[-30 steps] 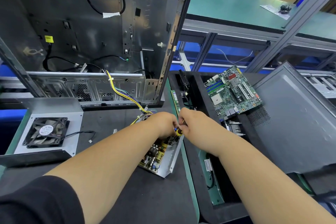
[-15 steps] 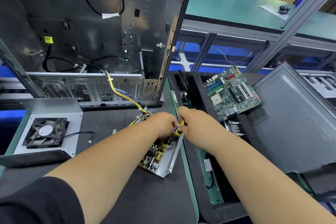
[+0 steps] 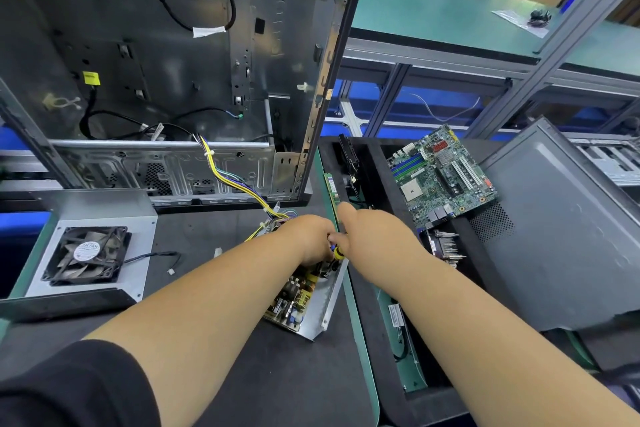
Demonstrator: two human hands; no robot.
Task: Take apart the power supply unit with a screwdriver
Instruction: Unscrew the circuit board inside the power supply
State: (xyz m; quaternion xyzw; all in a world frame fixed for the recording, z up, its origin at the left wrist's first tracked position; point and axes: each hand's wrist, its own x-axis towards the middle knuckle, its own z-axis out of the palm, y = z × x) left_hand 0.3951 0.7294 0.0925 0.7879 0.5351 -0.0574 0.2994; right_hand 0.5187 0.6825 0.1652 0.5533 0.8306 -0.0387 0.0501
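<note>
The opened power supply unit (image 3: 304, 302) lies on the black mat, its circuit board with yellow parts showing inside a grey metal shell. Yellow and black wires (image 3: 228, 177) run from it up into the computer case. My right hand (image 3: 374, 236) grips a screwdriver (image 3: 337, 253) with a yellow and blue handle, tip down into the unit's far end. My left hand (image 3: 308, 236) sits curled over that same end of the unit, right against the screwdriver; what its fingers hold is hidden.
An empty grey computer case (image 3: 173, 80) stands behind the unit. A metal cover with a black fan (image 3: 88, 256) lies at left. At right, a black tray holds a green motherboard (image 3: 440, 177), and a grey side panel (image 3: 561, 229) leans over it.
The right hand has turned slightly on the screwdriver handle, its thumb lifting. Both arms and the unit stay in place.
</note>
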